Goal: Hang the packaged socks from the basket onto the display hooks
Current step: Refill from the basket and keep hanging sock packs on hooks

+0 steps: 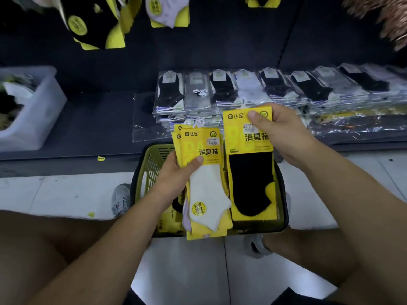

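Both hands are holding packaged socks above the basket; none of these packs is hanging on a hook.

The left hand (176, 172) is gripping a fanned stack of white-sock packs (204, 172), thumb pressing across the front of the yellow card and fingers curled behind. The right hand (279, 133) is pinching a single black-sock pack (250, 172) at the top corner of its yellow header, thumb on the face, fingers closed behind it. Both items are sitting side by side over the green basket (149, 172), which is resting on the pale floor between the person's shoes and is containing further yellow packs. Clear-bagged socks (242, 89) are lying in overlapping rows on the dark shelf beyond. Yellow-carded socks (97, 23) are hanging on the dark panel above, blurred.
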`<state>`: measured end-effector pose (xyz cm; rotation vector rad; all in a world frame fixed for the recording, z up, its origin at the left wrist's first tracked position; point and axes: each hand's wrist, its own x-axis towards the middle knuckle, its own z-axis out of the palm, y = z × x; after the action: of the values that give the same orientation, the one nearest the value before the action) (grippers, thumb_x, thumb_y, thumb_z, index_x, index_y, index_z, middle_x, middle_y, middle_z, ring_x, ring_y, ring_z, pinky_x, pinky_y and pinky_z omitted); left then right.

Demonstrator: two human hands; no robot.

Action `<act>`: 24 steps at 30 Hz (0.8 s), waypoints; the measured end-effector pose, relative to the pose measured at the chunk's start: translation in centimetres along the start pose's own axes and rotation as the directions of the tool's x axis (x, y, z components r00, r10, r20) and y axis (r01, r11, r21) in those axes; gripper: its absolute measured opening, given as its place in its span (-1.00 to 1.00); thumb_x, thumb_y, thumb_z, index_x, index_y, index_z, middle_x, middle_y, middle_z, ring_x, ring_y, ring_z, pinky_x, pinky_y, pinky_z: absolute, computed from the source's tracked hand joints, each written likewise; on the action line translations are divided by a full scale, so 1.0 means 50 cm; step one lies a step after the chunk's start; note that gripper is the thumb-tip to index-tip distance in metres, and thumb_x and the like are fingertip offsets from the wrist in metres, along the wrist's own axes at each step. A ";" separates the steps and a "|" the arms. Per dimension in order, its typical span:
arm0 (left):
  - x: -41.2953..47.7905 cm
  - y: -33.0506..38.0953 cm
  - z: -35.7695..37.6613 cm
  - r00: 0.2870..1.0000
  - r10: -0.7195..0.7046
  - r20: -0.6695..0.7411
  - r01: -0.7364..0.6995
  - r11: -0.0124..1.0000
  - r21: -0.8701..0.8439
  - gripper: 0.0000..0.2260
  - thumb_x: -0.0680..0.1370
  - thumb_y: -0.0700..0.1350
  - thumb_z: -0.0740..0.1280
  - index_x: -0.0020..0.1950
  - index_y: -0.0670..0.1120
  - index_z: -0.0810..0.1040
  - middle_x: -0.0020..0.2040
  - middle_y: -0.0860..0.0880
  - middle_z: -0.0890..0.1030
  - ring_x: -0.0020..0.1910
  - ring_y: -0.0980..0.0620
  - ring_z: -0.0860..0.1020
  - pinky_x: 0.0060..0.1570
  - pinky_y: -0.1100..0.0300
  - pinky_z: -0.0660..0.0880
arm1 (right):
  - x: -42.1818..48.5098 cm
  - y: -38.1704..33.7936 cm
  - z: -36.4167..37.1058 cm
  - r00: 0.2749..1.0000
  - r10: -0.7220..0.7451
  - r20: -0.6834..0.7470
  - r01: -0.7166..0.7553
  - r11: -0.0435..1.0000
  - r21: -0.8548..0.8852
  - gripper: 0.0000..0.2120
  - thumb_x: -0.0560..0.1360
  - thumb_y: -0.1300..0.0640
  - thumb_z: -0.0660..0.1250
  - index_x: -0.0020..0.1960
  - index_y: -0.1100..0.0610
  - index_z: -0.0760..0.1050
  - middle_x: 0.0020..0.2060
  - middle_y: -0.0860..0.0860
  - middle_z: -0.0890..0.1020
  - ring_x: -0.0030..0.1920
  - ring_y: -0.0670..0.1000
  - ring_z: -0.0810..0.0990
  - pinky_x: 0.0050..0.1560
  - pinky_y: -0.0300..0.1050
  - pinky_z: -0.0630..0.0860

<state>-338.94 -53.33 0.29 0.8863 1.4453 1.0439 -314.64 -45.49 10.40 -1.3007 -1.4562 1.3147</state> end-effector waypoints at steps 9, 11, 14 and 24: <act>-0.015 0.161 -0.028 0.983 0.175 0.063 -0.171 0.983 -0.061 -0.57 0.56 0.28 0.38 0.32 0.09 0.54 0.18 0.17 0.74 0.15 0.15 0.72 0.04 0.26 0.63 | 0.029 -0.092 0.131 0.999 0.010 -0.046 -0.009 1.000 0.026 -0.66 0.58 -0.05 0.38 0.07 0.25 0.56 -0.01 0.15 0.72 0.01 0.18 0.71 0.12 0.29 0.61; -0.019 0.207 -0.040 0.975 0.209 0.071 -0.205 0.977 -0.050 -0.50 0.49 0.33 0.39 0.31 0.08 0.54 0.19 0.15 0.74 0.17 0.12 0.71 0.12 0.20 0.64 | 0.038 -0.126 0.156 0.992 -0.054 -0.117 0.055 0.998 0.007 -0.64 0.55 -0.09 0.40 0.05 0.24 0.56 -0.05 0.14 0.72 -0.03 0.16 0.71 0.07 0.26 0.63; -0.020 0.286 -0.070 0.957 0.284 0.054 -0.283 0.959 -0.027 -0.55 0.46 0.26 0.47 0.25 0.09 0.56 0.16 0.13 0.75 0.16 0.12 0.72 0.16 0.15 0.63 | 0.058 -0.185 0.198 0.953 -0.191 -0.234 0.192 0.981 -0.018 -0.69 0.50 -0.09 0.45 -0.01 0.16 0.54 -0.13 0.06 0.70 -0.11 0.04 0.70 -0.08 0.09 0.65; 0.034 0.501 -0.182 0.861 0.493 -0.128 -0.509 0.841 -0.183 -0.47 0.42 0.23 0.48 0.33 0.08 0.54 0.16 0.15 0.75 0.13 0.16 0.72 0.04 0.28 0.64 | 0.203 -0.433 0.272 0.855 -0.500 -0.135 0.503 0.864 -0.011 -0.91 0.55 -0.06 0.41 0.05 -0.19 0.56 -0.07 0.19 0.67 -0.07 0.19 0.70 -0.11 0.30 0.64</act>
<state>-348.79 -44.56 23.51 1.1092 1.1524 1.6078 -333.69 -37.10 28.38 -0.8817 -1.5419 0.8759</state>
